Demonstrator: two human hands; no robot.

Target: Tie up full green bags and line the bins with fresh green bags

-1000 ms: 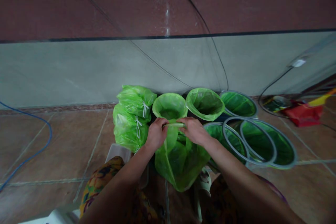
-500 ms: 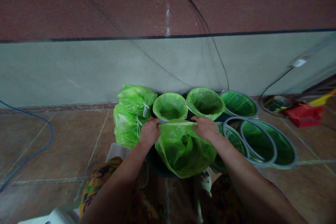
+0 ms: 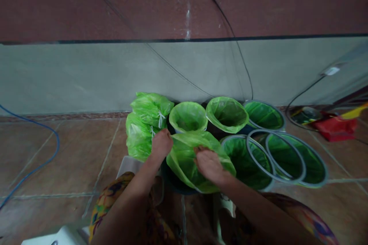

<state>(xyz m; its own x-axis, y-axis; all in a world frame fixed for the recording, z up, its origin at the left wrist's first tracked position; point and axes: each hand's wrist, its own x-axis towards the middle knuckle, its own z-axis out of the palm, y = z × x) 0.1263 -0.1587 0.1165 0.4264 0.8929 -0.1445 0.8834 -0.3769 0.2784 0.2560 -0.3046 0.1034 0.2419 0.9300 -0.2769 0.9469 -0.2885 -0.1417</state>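
1. Hangs the bag [image 3: 184, 160] open-mouthed above a dark bin [image 3: 178, 186].
2. Has the right hand [image 3: 209, 162] at the bag's mouth, with fingers held close together; cannot tell whether pinching any plastic.
3. Grips the bag's left edge in the left hand [image 3: 161, 142], with fingers curled closed.
4. Shows, right of the bag, grey-rimmed bins [image 3: 313, 157].
5. Shows, left of the bag, tied bags [image 3: 139, 138].
6. Shows, just beyond the bag, two lined bins [image 3: 188, 116]; farther beyond it, a wall [image 3: 115, 76].

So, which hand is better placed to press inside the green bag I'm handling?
Probably your right hand: it's over the open mouth of the green bag, while your left hand is closed at the bag's left edge, apparently holding it.
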